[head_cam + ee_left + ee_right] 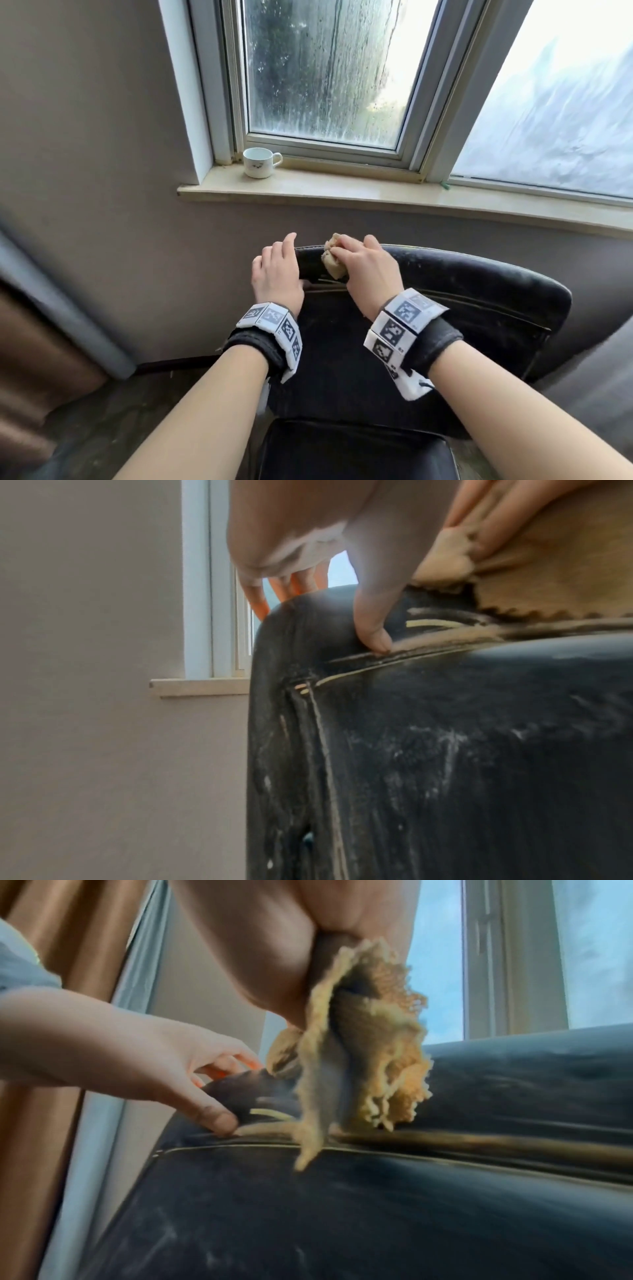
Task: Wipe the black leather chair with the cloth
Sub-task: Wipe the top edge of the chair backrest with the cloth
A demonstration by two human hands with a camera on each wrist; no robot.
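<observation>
Cloth point(334, 269), half hidden, is gripped by right hand point(370, 272) fingers point(344, 251); left hand point(275, 274) grips chair point(479, 274).

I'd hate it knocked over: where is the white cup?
In the head view the white cup stands at the left end of the windowsill, beyond the left hand gripping the chair.

Left hand point(276, 271) hooked, right hand point(370, 270) clenched

Home room: teacup point(258, 163) on windowsill point(342, 192), brown curtain point(68, 920), worn black leather chair point(445, 274).
</observation>
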